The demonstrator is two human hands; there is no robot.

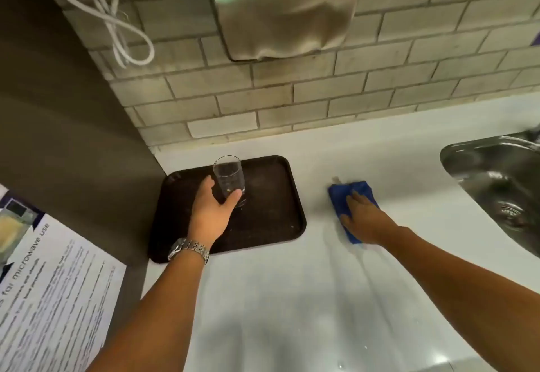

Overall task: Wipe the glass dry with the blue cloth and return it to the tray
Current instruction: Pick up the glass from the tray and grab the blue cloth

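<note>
A clear drinking glass [228, 175] stands upright on the dark brown tray [271, 196] at the left of the white counter. My left hand [211, 211], with a metal watch on the wrist, wraps its thumb and fingers around the lower part of the glass. To the right of the tray a folded blue cloth [343, 199] lies flat on the counter. My right hand [363, 219] rests palm down on the cloth and covers much of it.
A steel sink [496, 178] is set into the counter at the right. A metal dispenser [286, 6] hangs on the tiled wall above the tray. A grey side panel with a printed microwave notice [49, 298] stands at the left. White cable loops hang top left.
</note>
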